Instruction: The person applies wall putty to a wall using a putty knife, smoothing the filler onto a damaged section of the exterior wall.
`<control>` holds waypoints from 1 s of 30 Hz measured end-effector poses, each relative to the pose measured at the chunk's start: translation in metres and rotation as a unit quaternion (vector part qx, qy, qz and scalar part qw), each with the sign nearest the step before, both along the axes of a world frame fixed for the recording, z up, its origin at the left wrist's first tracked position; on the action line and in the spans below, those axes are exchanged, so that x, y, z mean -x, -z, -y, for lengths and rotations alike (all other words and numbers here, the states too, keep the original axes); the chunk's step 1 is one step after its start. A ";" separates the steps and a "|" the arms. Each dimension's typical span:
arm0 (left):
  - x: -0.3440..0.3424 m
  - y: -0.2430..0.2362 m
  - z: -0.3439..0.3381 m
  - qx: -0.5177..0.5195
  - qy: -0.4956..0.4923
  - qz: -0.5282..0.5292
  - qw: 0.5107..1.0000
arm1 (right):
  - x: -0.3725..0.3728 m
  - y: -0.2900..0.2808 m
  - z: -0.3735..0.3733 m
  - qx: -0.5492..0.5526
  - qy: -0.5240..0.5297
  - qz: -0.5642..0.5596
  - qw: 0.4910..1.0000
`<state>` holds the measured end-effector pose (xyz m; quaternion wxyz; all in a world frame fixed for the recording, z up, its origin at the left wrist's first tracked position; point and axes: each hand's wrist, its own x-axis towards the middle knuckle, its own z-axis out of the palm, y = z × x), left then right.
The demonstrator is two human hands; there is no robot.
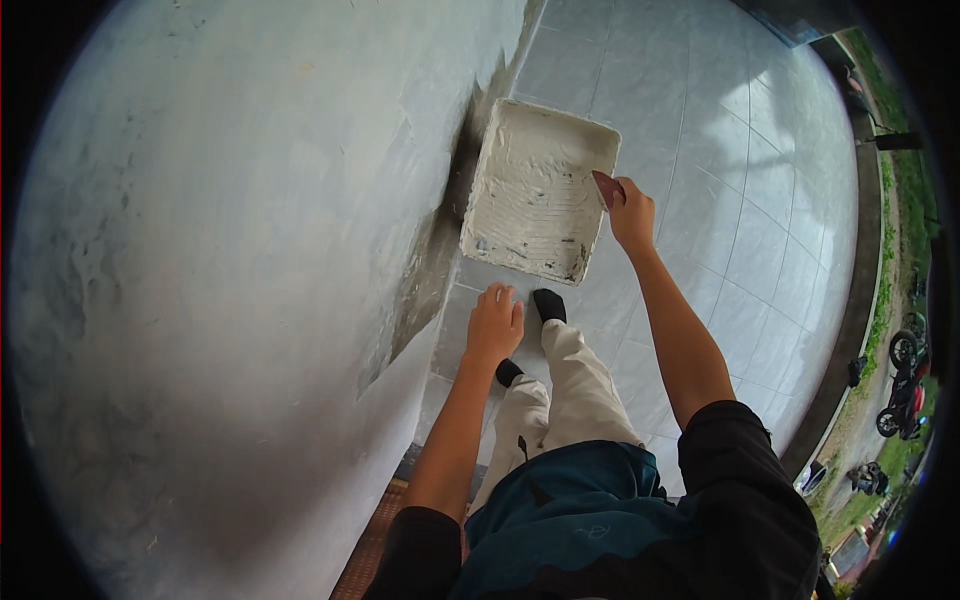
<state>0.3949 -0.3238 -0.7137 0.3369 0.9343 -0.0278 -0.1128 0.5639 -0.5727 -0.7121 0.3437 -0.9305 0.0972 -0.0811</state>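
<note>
A rectangular paint tray [545, 190], crusted with off-white paint or putty, lies in front of me close to the wall's foot. Its bed is ribbed and shows dark specks near the lower edge. At the tray's right rim, my right hand [632, 215] grips a small maroon scraper [606, 188], whose tip reaches over the rim. Whether its blade touches the tray I cannot tell. My left hand [495, 325] hangs below the tray's near edge, its fingers loosely bent and apart, with nothing visible in them.
A large wall [250, 250] with grey-white smeared coating fills the left side; a bare, rough strip [425, 275] runs along its lower edge. Grey floor tiles [720, 180] stretch to the right up to a dark ledge [835, 400]. Motorbikes [905, 385] stand outside beyond it.
</note>
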 end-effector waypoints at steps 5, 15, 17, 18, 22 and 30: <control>-0.035 0.022 0.021 0.013 -0.004 -0.021 1.000 | -0.055 0.024 0.003 0.070 -0.127 -0.006 0.989; -0.056 0.053 0.036 0.044 -0.025 -0.029 0.998 | -0.094 0.068 -0.004 0.109 -0.168 -0.057 0.978; -0.059 0.053 0.036 0.045 -0.031 -0.034 0.998 | -0.096 0.070 -0.004 0.127 -0.167 -0.042 0.977; -0.060 0.052 0.036 0.050 -0.035 -0.048 0.997 | -0.097 0.069 -0.005 0.126 -0.168 -0.045 0.977; -0.068 0.053 0.037 0.063 -0.044 -0.059 0.995 | -0.107 0.068 -0.001 0.133 -0.181 -0.082 0.971; -0.066 0.060 0.040 0.077 -0.063 -0.055 0.993 | -0.129 0.067 0.004 0.120 -0.194 -0.145 0.963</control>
